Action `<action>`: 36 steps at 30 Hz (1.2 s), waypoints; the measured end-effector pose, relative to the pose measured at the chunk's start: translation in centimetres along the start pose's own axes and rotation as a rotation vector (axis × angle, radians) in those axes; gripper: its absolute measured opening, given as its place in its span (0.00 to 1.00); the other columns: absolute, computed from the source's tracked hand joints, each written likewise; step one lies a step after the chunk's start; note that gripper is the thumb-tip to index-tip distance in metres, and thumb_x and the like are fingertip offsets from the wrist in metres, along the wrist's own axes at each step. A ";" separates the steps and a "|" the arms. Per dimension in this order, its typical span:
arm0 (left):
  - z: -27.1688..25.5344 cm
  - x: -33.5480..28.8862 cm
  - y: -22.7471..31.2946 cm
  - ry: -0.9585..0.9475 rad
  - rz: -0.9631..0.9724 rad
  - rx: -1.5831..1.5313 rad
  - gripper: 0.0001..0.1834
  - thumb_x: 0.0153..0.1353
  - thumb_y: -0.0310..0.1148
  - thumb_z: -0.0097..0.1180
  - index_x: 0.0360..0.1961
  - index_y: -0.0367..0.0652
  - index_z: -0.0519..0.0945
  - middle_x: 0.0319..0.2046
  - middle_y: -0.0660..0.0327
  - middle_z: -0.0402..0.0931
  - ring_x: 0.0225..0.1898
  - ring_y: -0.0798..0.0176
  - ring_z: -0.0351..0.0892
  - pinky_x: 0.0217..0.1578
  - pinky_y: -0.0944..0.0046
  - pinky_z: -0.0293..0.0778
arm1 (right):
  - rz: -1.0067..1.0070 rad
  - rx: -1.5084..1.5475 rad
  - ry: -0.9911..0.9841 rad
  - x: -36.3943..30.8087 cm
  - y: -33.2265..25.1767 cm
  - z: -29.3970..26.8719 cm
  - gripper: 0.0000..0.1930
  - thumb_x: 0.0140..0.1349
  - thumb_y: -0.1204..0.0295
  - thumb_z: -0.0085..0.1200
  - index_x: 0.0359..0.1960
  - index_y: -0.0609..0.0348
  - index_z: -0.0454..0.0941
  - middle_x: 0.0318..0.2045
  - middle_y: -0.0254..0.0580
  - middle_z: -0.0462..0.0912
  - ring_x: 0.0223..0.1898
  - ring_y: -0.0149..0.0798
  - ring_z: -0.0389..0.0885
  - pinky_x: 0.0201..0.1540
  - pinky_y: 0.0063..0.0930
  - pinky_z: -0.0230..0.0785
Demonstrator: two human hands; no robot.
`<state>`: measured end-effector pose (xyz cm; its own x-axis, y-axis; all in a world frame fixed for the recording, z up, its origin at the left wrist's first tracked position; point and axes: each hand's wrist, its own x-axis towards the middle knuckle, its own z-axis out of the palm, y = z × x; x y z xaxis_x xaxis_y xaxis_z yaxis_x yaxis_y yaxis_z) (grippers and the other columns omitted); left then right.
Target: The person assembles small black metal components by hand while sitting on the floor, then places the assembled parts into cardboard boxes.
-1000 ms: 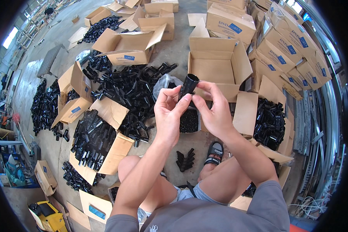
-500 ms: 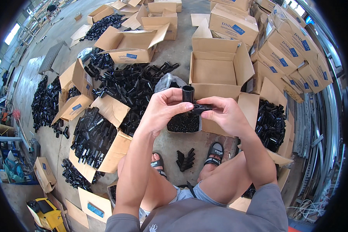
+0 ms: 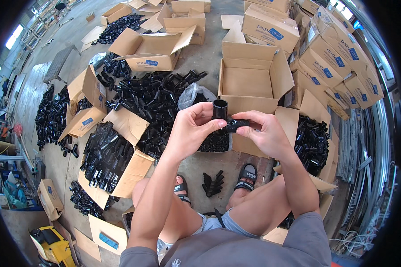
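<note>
A black tubular pipe fitting (image 3: 220,112) is held up in front of me between both hands. Its upright tube shows an open round top end, and a shorter black piece sticks out sideways to the right. My left hand (image 3: 189,131) is closed round the upright tube, thumb across its front. My right hand (image 3: 268,135) pinches the sideways piece between thumb and fingers; whether that is a separate part I cannot tell. Below the hands stands a container of small black parts (image 3: 214,144), partly hidden by them. Several black fittings (image 3: 213,183) lie together on the floor between my feet.
Loose black fittings (image 3: 153,100) are heaped ahead to the left. An open carton (image 3: 247,82) stands in front; an open carton of fittings (image 3: 311,144) is at my right. Stacked cartons (image 3: 325,58) and metal profiles (image 3: 372,164) line the right side. A yellow machine (image 3: 58,247) sits lower left.
Both hands have shifted slightly to the right with the fitting. The tube's open top is tipped a little more toward me. Nothing has been let go.
</note>
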<state>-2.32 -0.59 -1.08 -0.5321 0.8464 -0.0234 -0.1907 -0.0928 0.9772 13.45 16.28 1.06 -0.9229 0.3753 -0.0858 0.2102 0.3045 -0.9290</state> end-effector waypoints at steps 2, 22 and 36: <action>0.0 -0.2 0.1 0.006 0.000 0.062 0.13 0.62 0.20 0.67 0.47 0.33 0.82 0.42 0.62 0.86 0.44 0.74 0.82 0.49 0.70 0.79 | -0.003 0.013 0.004 -0.1 0.1 0.2 0.16 0.63 0.78 0.65 0.52 0.69 0.83 0.42 0.42 0.88 0.42 0.27 0.85 0.49 0.25 0.78; -6.2 3.2 0.1 0.687 0.161 -0.128 0.10 0.63 0.30 0.69 0.30 0.41 0.79 0.28 0.72 0.76 0.31 0.77 0.70 0.34 0.69 0.69 | 0.284 -0.792 -0.074 26.0 27.0 14.6 0.14 0.60 0.69 0.55 0.45 0.59 0.85 0.48 0.61 0.85 0.52 0.59 0.84 0.56 0.52 0.76; -5.0 3.0 -0.1 0.506 0.074 -0.167 0.21 0.65 0.25 0.66 0.57 0.28 0.79 0.48 0.56 0.85 0.49 0.70 0.82 0.53 0.67 0.77 | 0.409 -0.837 -0.016 24.9 29.3 17.8 0.22 0.59 0.59 0.62 0.50 0.60 0.84 0.47 0.55 0.87 0.51 0.57 0.85 0.54 0.48 0.77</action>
<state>-8.00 -0.62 -2.34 -0.8722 0.4800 -0.0945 -0.2440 -0.2596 0.9344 -9.07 18.94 -34.73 -0.7290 0.5825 -0.3596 0.6783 0.6856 -0.2644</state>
